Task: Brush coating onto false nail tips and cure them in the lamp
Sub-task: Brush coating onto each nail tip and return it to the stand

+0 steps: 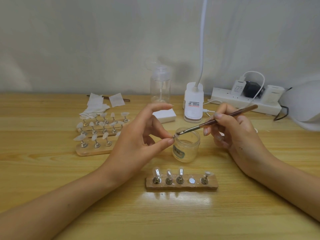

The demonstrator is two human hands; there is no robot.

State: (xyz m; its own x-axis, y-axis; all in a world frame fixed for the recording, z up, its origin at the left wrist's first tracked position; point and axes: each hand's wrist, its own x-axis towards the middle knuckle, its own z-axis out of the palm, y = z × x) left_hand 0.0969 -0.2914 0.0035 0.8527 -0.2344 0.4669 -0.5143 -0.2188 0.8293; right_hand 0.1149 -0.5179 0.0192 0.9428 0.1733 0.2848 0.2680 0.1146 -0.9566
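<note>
On a pale wooden tabletop (173,215), at far left, long wooden strips (94,149) carry rows of translucent false tips on small metal stands, well apart from the hands. The left hand (136,137) reaches in from the lower left. Its thumb and one finger are pinched together on a single small translucent nail tip (175,136), and its other fingers are lifted and spread. The tip juts out to the right of the pinch, just above the near-left rim of a small open clear glass jar (187,148). The bristles of a slim brown wooden-handled brush (242,111) appear to rest on the tip from the right. The brush's long axis slants from lower left to upper right. The right hand (239,134) holds the handle like a pen, fingers curled round it. In front of the jar lies a short wooden holder (181,186) with four mounted tips and one bare metal disc (191,180), likely this tip's place. A white domed housing (305,104), probably the curing lamp, sits at far right, nearer the right hand.
</note>
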